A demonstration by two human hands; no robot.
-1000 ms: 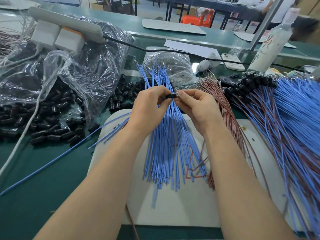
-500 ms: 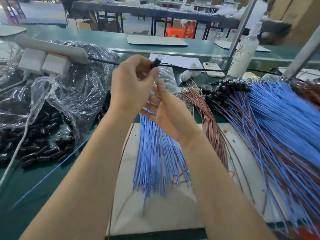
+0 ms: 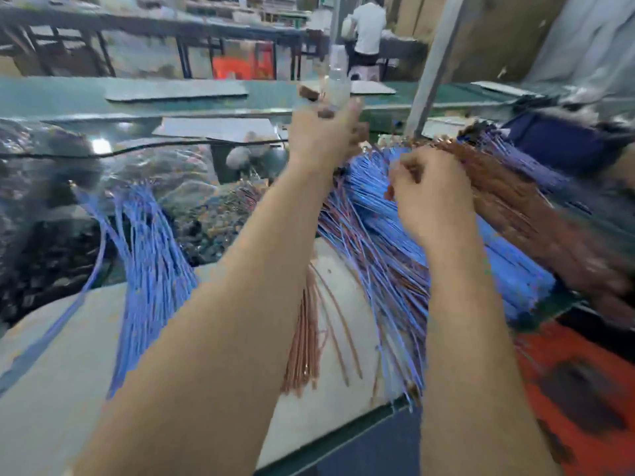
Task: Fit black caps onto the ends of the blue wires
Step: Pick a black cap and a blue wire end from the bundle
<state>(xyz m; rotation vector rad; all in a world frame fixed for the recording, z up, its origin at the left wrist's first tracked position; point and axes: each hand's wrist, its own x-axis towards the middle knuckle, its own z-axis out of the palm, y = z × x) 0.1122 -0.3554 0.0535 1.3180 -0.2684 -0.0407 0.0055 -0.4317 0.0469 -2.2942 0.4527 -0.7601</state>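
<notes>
left hand (image 3: 323, 135) raised, motion-blurred, grip cannot be told | right hand (image 3: 429, 197) fingers curled over heap of blue wires (image 3: 374, 207), hold unclear | second bundle (image 3: 151, 269) lies on white board (image 3: 68, 372) | caps (image 3: 51, 262) piled far left on worktop (image 3: 326, 444), blurred

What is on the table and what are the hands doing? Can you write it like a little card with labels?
left hand: up high, fingers curled; grip too blurred to tell
right hand: fingers curled, over the wire heap on the right
blue wires: loose bunch lying on the white board
brown wires: small bunch on the board, between the arms
black caps: dark pile at far left, blurred
</notes>
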